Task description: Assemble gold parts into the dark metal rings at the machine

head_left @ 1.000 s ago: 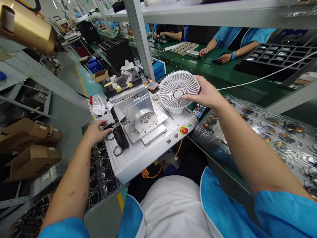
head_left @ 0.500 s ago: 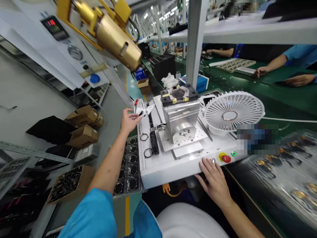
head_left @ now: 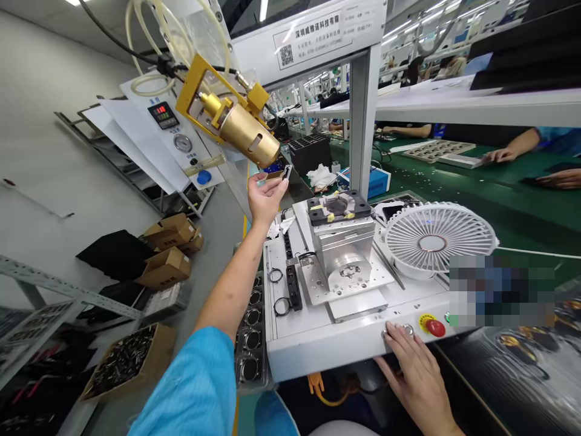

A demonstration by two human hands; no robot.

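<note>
**Up it goes, pinched and held high!**

There's the change: the left hand (head_left: pixel 267 198) has risen well above the machine, no longer low on its left side, and it's got a small dark-and-silver part (head_left: pixel 285 172) pinched between thumb and fingertips, the other fingers loosely curled. That part stands nearly on end, long axis close to upright, its top leaning right, just beside the lower end of a gold cylinder (head_left: pixel 248 137) in its yellow frame.

The right hand (head_left: pixel 415 366) stays low at the near edge of the white machine (head_left: pixel 345 357), fingers open and holding nothing, tips on two round silver buttons (head_left: pixel 396 330), right beside the red emergency stop (head_left: pixel 436 327).

On the machine's top, a white fan (head_left: pixel 436 237) sits at the right, grille tilted up, with a blurred patch just past it. In the middle rises an aluminium block (head_left: pixel 345 260) under a black fixture (head_left: pixel 338 207). Black rings (head_left: pixel 281 306) lie at the left beside a black bar (head_left: pixel 294 288).

Near left, a tray of round black parts (head_left: pixel 249 340) sits beside the machine, and cardboard boxes (head_left: pixel 166 267) stand on the floor beyond. Far right, a co-worker's hands (head_left: pixel 499 156) work at a green bench (head_left: pixel 458 177).
</note>
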